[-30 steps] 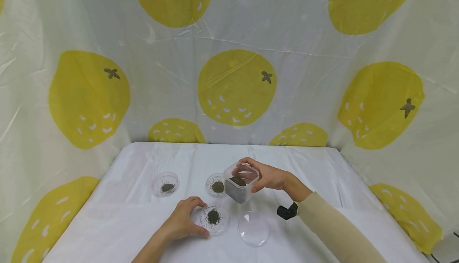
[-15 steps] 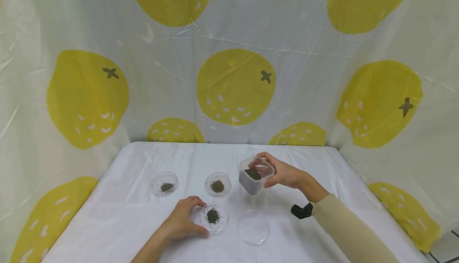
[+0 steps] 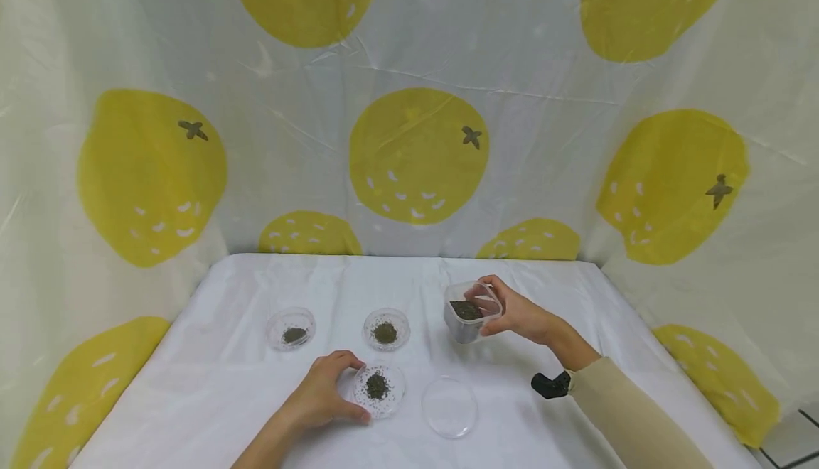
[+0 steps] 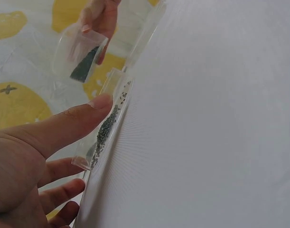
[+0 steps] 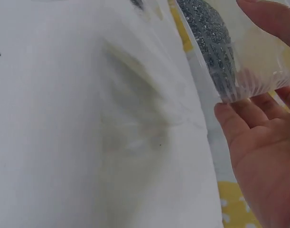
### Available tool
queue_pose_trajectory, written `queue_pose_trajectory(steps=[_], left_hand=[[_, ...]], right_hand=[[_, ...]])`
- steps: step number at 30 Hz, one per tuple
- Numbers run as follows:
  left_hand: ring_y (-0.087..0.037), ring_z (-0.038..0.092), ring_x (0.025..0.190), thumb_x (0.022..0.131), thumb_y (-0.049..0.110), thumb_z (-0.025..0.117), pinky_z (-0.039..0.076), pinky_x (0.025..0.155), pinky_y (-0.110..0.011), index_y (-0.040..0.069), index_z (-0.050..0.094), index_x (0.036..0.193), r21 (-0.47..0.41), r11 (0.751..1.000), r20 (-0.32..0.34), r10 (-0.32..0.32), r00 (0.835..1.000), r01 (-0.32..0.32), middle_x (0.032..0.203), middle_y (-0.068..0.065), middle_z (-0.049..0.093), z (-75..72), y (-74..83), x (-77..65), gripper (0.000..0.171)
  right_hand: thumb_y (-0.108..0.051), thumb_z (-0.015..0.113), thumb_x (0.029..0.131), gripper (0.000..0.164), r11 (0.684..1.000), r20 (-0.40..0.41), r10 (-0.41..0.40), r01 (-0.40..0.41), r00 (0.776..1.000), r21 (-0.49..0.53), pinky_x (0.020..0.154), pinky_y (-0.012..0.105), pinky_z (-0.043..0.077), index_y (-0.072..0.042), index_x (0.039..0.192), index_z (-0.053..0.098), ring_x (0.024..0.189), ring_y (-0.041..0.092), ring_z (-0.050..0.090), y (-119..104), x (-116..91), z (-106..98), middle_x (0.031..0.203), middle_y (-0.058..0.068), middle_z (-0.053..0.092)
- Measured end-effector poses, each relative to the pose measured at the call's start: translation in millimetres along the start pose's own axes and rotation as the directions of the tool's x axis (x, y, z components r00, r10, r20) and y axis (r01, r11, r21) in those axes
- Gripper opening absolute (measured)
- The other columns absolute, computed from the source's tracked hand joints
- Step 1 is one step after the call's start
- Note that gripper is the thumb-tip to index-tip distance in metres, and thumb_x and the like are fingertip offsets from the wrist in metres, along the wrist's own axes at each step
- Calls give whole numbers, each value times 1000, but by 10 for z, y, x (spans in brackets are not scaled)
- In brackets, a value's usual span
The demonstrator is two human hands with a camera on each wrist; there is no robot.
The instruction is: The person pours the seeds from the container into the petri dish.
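My left hand [image 3: 322,392] holds a clear petri dish [image 3: 398,399] at its side, thumb and fingers round the rim. A heap of dark granules [image 3: 376,386] lies in it, with stray grains around. My right hand [image 3: 521,314] grips a clear square plastic container [image 3: 456,330], raised above the back right of the table and tilted. Dark granules [image 5: 209,42] have slid to one side of it in the right wrist view. A clear round lid [image 3: 450,421] lies flat to the right of the held dish. The left wrist view shows the dish [image 4: 116,77] edge-on.
Behind the held dish stands a second petri dish [image 3: 404,317] with dark granules. A third dish [image 3: 273,327], farther left, also holds some. White cloth [image 3: 211,384] covers the table, and a lemon-print curtain [image 3: 288,135] hangs behind and at both sides.
My right hand has carried the container right, away from the middle dishes, uncovering the second dish. The container now leans less. My left hand has stayed at its dish.
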State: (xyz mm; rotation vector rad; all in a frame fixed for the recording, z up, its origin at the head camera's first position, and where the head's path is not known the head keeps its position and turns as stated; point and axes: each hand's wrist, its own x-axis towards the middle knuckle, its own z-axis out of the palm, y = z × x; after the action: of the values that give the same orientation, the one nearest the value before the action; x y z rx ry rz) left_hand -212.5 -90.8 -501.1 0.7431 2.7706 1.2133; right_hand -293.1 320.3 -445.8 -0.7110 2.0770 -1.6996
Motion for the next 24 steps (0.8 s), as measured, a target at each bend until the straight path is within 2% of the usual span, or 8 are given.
queue_pose_trajectory(steps=[5, 13, 21, 24], left_hand=[[-27, 39, 115, 47, 58, 82, 34, 96, -53, 22, 59, 107, -4, 1000, 1, 7, 1000, -7, 127, 2, 51, -1, -20, -13, 74], [-29, 38, 118, 47, 58, 83, 32, 98, -54, 21, 60, 110, -5, 1000, -2, -5, 1000, 5, 129, -1, 49, -11, -8, -7, 77], [-30, 38, 118, 47, 60, 82, 32, 98, -53, 20, 59, 111, 16, 1000, 6, -8, 1000, 8, 130, -3, 48, -10, -23, 12, 79], [-30, 39, 118, 47, 59, 82, 32, 98, -53, 19, 59, 110, 13, 1000, 6, -3, 1000, 3, 129, -3, 48, -11, -25, 13, 78]], right_hand=[[1, 74, 76, 75, 1000, -61, 18, -19, 998, -20, 93, 38, 43, -4, 129, 22, 135, 33, 22, 125, -128, -54, 140, 20, 30], [2, 76, 72, 81, 998, -182, 53, -48, 982, 33, 86, 34, 47, -3, 129, 19, 135, 33, 20, 277, -342, -151, 141, 20, 29], [0, 79, 69, 82, 994, -279, 93, -104, 956, -26, 85, 23, 44, -2, 128, 23, 132, 34, 28, 479, -458, -242, 139, 20, 35], [-1, 79, 69, 82, 994, -277, 86, -102, 957, -44, 85, 22, 43, -2, 128, 23, 131, 35, 29, 524, -474, -251, 139, 21, 35]])
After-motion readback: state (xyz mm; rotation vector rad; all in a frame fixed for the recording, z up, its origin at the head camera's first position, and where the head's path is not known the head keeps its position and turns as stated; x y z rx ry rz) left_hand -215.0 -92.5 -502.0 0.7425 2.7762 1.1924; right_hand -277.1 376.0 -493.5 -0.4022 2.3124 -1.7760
